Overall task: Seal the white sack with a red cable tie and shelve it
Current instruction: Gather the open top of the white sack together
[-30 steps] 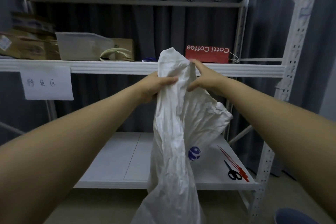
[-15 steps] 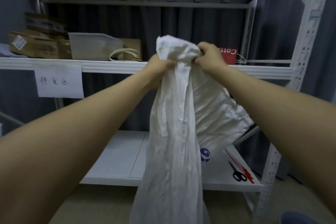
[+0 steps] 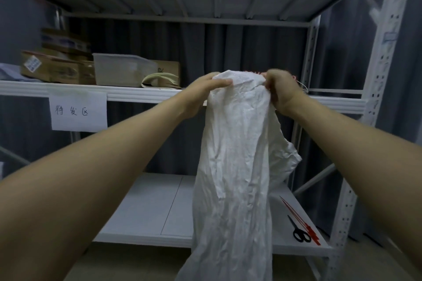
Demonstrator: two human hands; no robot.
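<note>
White sack (image 3: 235, 143) hangs, its mouth bunched between left hand (image 3: 201, 92) and right hand (image 3: 280, 90), both clenched on it, seemingly for tying (red cable ties (image 3: 311, 234) lie below).

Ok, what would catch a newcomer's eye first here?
A white sack hangs mid-frame, its top gripped by the left hand and the right hand in front of the middle shelf. Red cable ties lie beside black scissors at the right end of the lower shelf.

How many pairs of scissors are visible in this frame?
1: black-handled scissors on the lower shelf, right end, beside the red cable ties. The white sack could hide more.
</note>
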